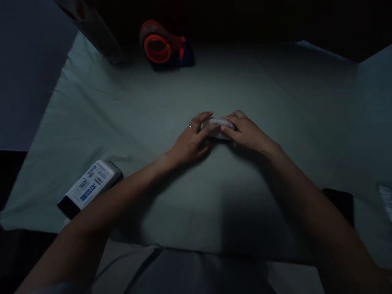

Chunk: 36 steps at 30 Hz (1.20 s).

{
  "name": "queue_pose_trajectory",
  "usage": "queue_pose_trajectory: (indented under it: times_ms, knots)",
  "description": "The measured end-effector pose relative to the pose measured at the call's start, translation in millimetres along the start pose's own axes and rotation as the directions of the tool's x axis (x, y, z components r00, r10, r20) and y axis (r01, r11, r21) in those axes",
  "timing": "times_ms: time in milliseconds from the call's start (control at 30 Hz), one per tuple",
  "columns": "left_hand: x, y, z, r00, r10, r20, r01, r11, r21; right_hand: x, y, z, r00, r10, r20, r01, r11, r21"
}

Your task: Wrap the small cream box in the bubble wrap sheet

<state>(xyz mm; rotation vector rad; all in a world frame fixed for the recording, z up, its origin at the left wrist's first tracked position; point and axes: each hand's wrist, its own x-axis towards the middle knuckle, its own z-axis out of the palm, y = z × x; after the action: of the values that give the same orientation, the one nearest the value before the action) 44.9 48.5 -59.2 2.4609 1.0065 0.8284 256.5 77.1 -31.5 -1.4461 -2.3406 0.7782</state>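
A small whitish bundle point(221, 122), seemingly wrapped in clear or bubbled plastic, sits between my two hands above the middle of the cloth-covered table. My left hand point(194, 136), with a ring on one finger, grips its left end, thumb lying along the near side. From the other end my right hand point(245, 130) holds it, thumb pressed on the front and fingers curled behind. The fingers cover both ends, and the dim light hides what is inside the wrapping.
An orange-red tape dispenser point(157, 48) lies at the back left, on something dark blue. A white box with blue print point(90, 185) rests beside my left forearm. Near my right forearm is a flat black object point(339, 202). A shiny packet point(386, 198) shows at the right edge.
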Motion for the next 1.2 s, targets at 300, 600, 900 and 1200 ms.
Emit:
queue_pose_trajectory:
  times_ms: [300, 600, 900, 1200]
  knots:
    - [26.0, -14.3, 0.9, 0.985, -0.16, 0.066, 0.16, 0.987, -0.003, 8.3, 7.9, 18.2, 0.961, -0.081, -0.265, 0.113, 0.988, 0.107]
    - [6.0, 29.1, -32.1, 0.944, -0.23, 0.236, 0.303, 0.888, -0.347, -38.5, -31.3, -3.6, 0.974, 0.215, 0.074, -0.217, 0.778, 0.589]
    - [-32.3, 88.9, -31.9, 0.742, -0.533, 0.407, 0.668, 0.54, -0.512, -82.8, -61.9, 20.4, 0.815, 0.345, 0.465, -0.577, 0.421, 0.7]
    - [-48.7, 96.2, -28.6, 0.672, -0.472, 0.571, 0.704, 0.165, -0.691, -102.0, -58.1, 3.1, 0.999, 0.044, -0.004, -0.034, 0.818, 0.574]
